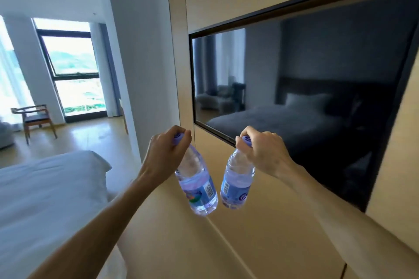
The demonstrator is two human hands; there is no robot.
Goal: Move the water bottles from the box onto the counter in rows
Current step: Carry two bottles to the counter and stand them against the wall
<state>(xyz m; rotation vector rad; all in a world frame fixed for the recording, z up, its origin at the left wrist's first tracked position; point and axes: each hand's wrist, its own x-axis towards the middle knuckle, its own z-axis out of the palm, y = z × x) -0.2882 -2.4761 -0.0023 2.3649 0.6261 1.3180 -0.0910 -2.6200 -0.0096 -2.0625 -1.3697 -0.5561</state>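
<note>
From the head view, you have both arms stretched out in the middle of the frame. Your left hand (166, 147) pinches the purple cap of the left bottle (197, 186), with fingers curled round the top. Your right hand (260, 149) pinches the cap of the right bottle (237, 184) the same way. Both bottles hang down from their caps and tilt in toward each other. Their bottoms are very near each other, and you cannot tell if they touch.

The bottles are clear, with blue labels and water inside. Both caps are on.

Under the bottles, in the lower middle of the frame, is the flat tan desk (181, 244). Its back edge meets the tan wall (294, 222) in a line running to the lower right. The bottles are up in the air over this top, not resting on it. The part of the desk you can see has bare room on it.

On the right half of the frame a dark TV (306, 97) hangs on the wall, just behind your right hand. At the lower left is a white bed (45, 199), close beside the desk. Far off at the upper left are a big window (72, 70) and a wooden chair (34, 118) on a wooden floor (95, 136).
</note>
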